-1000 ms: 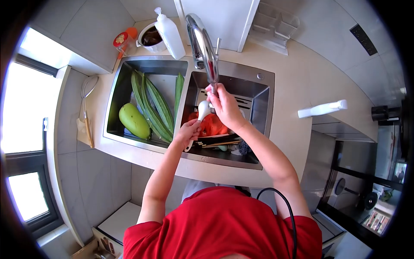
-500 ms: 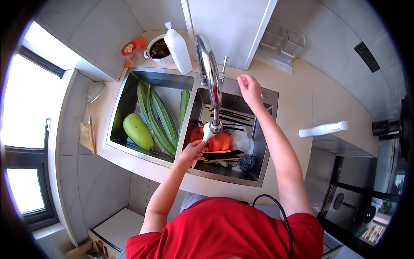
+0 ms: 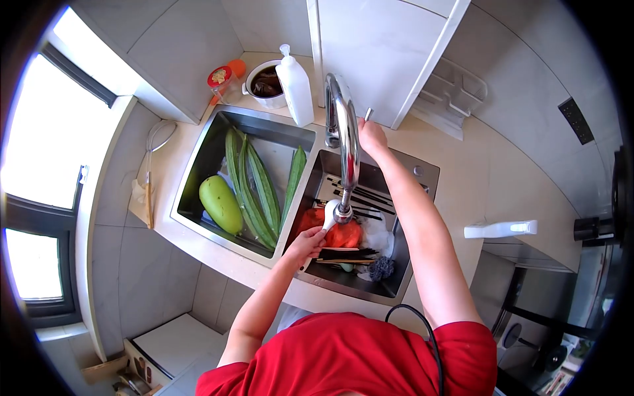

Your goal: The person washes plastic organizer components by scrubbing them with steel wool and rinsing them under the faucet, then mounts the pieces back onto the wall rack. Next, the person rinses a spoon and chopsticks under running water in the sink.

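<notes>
My left hand is closed on a white spoon, whose bowl is under the spout of the faucet. My right hand is closed around the faucet lever, behind the right basin. Below the spoon, the right basin holds a red-orange item, black chopsticks, a whitish translucent bag-like item and a dark scrubber. Whether water is running cannot be made out.
Long green gourds and a rounder green one lie in the left basin. Behind it stand a white pump bottle, a pot and a red-lidded jar. A whisk lies left; a white object sits right.
My right hand has moved from the faucet spout, up and across to the lever, and closed on it. My left hand keeps the spoon below the spout. The view has shifted.
</notes>
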Demonstrator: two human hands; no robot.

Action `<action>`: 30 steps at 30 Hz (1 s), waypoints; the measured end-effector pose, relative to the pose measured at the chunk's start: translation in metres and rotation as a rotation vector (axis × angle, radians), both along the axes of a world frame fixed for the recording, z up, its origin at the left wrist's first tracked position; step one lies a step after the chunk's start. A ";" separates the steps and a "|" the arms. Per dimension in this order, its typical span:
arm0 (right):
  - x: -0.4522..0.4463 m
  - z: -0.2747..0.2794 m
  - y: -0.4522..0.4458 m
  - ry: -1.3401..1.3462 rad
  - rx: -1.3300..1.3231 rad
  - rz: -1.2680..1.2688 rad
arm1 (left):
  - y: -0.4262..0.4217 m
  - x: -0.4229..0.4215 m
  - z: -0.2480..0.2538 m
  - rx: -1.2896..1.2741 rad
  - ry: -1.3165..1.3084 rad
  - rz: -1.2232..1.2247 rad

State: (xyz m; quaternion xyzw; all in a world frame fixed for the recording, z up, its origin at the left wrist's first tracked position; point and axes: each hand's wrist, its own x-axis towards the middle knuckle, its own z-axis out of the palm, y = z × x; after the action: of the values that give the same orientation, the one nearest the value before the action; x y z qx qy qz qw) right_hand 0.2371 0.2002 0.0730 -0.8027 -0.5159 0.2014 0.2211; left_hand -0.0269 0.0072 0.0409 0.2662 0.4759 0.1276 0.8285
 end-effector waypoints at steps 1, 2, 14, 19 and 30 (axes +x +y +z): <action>0.000 0.001 -0.001 -0.003 -0.006 -0.034 | 0.000 0.001 0.002 -0.002 -0.001 -0.007; 0.000 0.003 -0.001 -0.001 -0.005 -0.036 | -0.001 0.001 0.003 -0.004 -0.001 -0.015; 0.000 -0.042 -0.095 0.468 0.331 0.047 | -0.022 -0.011 0.003 0.025 -0.003 -0.086; -0.110 -0.033 -0.260 0.216 0.401 0.356 | -0.028 0.003 0.009 0.152 0.105 -0.094; -0.083 -0.079 -0.178 0.047 -0.213 0.044 | -0.052 0.015 0.003 0.298 0.076 -0.080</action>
State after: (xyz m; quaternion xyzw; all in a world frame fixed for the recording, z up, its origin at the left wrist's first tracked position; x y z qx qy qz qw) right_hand 0.1540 0.0218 -0.0061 -0.8051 -0.5038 0.2789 0.1422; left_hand -0.0119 -0.0446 0.0439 0.4093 0.4719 0.1536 0.7656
